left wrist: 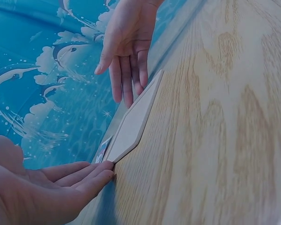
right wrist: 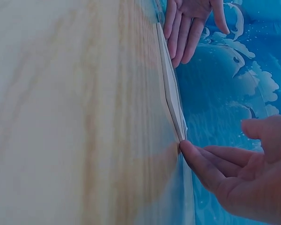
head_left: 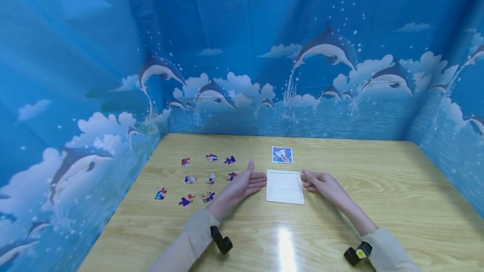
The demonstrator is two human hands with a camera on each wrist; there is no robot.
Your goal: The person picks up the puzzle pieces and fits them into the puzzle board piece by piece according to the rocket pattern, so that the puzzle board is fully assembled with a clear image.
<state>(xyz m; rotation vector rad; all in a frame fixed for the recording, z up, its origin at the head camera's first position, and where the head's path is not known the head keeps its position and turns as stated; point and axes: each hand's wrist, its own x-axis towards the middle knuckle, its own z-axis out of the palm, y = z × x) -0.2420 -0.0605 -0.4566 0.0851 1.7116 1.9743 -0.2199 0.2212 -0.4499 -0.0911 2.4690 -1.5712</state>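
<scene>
A square white puzzle tray (head_left: pixel 285 187) with a raised rim lies flat on the table between the two hands. My left hand (head_left: pixel 243 186) is at its left edge, fingers straight and fingertips against the rim, thumb raised. On the opposite side my right hand (head_left: pixel 324 184) has its extended fingertips at the right edge of the tray. In the left wrist view the tray (left wrist: pixel 136 119) lies flat between both hands, and neither hand curls round it. Several loose jigsaw pieces (head_left: pixel 186 200) are spread on the table to the left of my left hand.
A small picture card (head_left: pixel 282 155) with a blue border lies just beyond the tray. The wooden table (head_left: pixel 397 196) meets a blue dolphin-printed curtain (head_left: pixel 245 53) at the back and sides. One jigsaw piece (head_left: pixel 232 176) lies close to the left hand.
</scene>
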